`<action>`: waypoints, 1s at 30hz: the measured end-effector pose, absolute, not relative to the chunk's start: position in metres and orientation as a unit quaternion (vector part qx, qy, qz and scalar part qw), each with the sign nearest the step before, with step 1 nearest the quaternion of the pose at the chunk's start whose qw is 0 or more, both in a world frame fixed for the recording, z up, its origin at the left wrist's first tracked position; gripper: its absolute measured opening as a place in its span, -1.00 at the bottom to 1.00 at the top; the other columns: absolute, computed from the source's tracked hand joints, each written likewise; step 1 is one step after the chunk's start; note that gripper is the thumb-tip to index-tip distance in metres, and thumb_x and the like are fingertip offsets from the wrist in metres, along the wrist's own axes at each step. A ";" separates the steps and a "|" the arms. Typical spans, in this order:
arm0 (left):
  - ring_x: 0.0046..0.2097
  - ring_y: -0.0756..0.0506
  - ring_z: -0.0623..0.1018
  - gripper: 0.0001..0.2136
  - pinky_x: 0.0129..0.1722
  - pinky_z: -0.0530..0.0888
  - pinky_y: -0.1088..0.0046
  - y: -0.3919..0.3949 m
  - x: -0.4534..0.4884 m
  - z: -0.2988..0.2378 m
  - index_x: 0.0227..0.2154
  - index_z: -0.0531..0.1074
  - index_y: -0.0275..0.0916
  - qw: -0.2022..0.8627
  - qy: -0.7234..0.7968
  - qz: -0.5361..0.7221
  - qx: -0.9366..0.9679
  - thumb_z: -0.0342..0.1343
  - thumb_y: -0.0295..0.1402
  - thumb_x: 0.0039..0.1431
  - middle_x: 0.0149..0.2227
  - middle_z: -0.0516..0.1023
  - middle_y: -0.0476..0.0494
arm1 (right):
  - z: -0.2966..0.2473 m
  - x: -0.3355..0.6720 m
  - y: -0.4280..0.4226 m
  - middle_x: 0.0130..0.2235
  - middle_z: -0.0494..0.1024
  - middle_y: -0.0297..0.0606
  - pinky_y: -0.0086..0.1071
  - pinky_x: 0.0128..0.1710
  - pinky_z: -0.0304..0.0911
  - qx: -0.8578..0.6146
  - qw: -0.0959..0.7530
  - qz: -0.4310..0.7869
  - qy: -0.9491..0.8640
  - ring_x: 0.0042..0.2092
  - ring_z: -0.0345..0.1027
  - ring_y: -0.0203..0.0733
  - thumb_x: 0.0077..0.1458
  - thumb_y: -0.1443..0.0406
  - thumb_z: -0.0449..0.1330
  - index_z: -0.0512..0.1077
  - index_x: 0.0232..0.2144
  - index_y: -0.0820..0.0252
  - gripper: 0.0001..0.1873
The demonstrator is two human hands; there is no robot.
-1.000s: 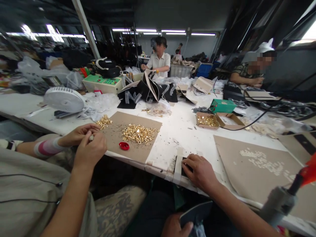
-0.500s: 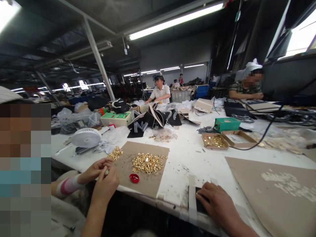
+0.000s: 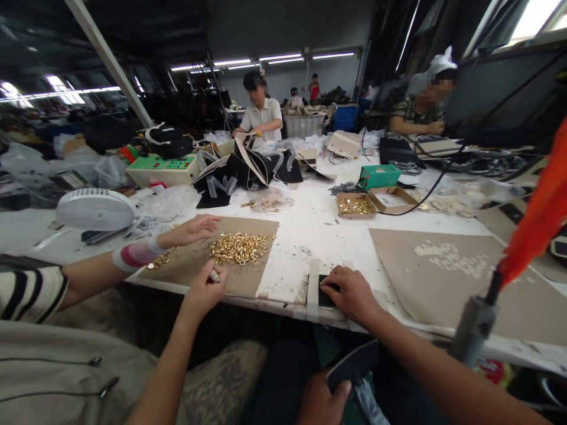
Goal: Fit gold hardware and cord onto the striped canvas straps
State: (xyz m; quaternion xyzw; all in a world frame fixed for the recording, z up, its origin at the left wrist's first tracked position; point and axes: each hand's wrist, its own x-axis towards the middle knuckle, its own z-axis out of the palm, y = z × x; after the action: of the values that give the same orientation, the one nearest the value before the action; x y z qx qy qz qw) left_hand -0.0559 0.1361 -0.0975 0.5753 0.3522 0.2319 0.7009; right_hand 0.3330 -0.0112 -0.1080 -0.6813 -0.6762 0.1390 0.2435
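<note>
My right hand [image 3: 351, 293] lies at the table's near edge, fingers curled down on a small black piece [image 3: 322, 298] beside a strip of tape [image 3: 312, 289]. My left hand [image 3: 319, 404] is low in my lap, closed on a dark flat piece [image 3: 353, 366]. To my left a co-worker sits close. One of their hands [image 3: 191, 230] reaches onto a brown card [image 3: 248, 276] by a pile of gold rings [image 3: 239, 247]. Their other hand [image 3: 204, 290] pinches a small part.
A grey-handled tool with an orange tip [image 3: 476, 323] stands in the near right foreground. A second brown card [image 3: 443, 289] with pale bits lies to the right. Boxes of gold parts [image 3: 354, 205], a green box [image 3: 379, 175], cables, a white fan [image 3: 95, 209] and two people sit farther back.
The view tipped up and came back down. The co-worker's hands separated, one reaching out to the gold rings. My right hand stayed on the black piece.
</note>
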 end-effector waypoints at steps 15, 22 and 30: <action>0.00 -0.16 0.57 -0.74 0.00 0.56 0.17 0.068 0.070 -0.110 -0.15 0.51 -0.24 0.645 0.424 0.462 0.437 0.07 -0.15 0.41 -0.12 0.58 -0.13 | -0.106 0.369 -0.097 -0.11 0.59 -0.18 -0.21 -0.06 0.37 -0.660 0.436 0.141 -0.596 -0.12 0.47 -0.09 0.29 0.15 0.18 0.55 -0.07 0.12 -0.73; 0.08 -0.37 0.59 -0.57 0.13 0.52 0.13 -0.109 0.133 -0.127 -0.09 0.65 -0.24 0.681 0.463 0.347 0.449 0.41 -0.07 0.05 -0.07 0.69 -0.24 | -0.074 0.346 -0.172 -0.05 0.59 -0.16 -0.18 0.03 0.39 -0.656 0.355 0.140 -0.651 -0.01 0.48 -0.06 0.31 0.18 0.20 0.57 -0.05 0.08 -0.76; 0.16 -0.28 0.58 -0.47 0.25 0.44 0.18 -0.128 0.134 -0.087 0.16 0.51 -0.23 0.716 0.419 0.408 0.381 0.36 -0.16 0.16 0.11 0.62 -0.24 | -0.043 0.307 -0.195 0.15 0.51 -0.06 0.04 0.16 0.34 -0.661 0.281 0.073 -0.692 0.14 0.41 0.11 0.19 0.18 0.33 0.46 0.19 0.17 -0.46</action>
State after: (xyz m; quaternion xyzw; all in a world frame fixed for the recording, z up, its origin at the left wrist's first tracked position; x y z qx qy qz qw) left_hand 0.1344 -0.1279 -0.0869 0.3813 0.4189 0.4078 0.7161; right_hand 0.3071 -0.1951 -0.0426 -0.6605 -0.6922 0.0732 0.2814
